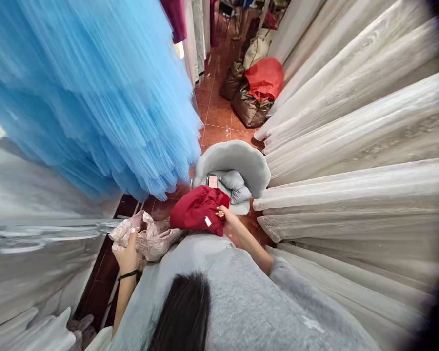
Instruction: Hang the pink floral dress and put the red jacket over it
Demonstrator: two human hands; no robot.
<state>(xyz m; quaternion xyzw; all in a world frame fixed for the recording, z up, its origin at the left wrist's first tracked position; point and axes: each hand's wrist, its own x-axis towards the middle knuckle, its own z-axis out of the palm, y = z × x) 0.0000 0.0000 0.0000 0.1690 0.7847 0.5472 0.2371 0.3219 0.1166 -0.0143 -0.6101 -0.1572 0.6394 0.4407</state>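
Observation:
My left hand (pixel 127 252) is closed on a pale pink lace garment (pixel 155 241), its thumb laid over the fabric. The garment hangs bunched in front of my body, and its lower part is out of sight. My right hand (pixel 227 218) grips the edge of a dark red garment (pixel 195 207) with a small white tag on it. Gold beads show close to the right fingers; I cannot tell whether they belong to the cloth. The red cloth lies gathered between both hands and meets the pink lace at its left side.
A grey scalloped chair (pixel 237 156) stands ahead, holding a grey cushion (pixel 236 183) and a phone (pixel 212 181). Blue tulle (pixel 106 97) hangs at the left, white gowns (pixel 351 185) at the right. Brown bags (pixel 250 108) and a red bag (pixel 265 77) sit on the tiled floor.

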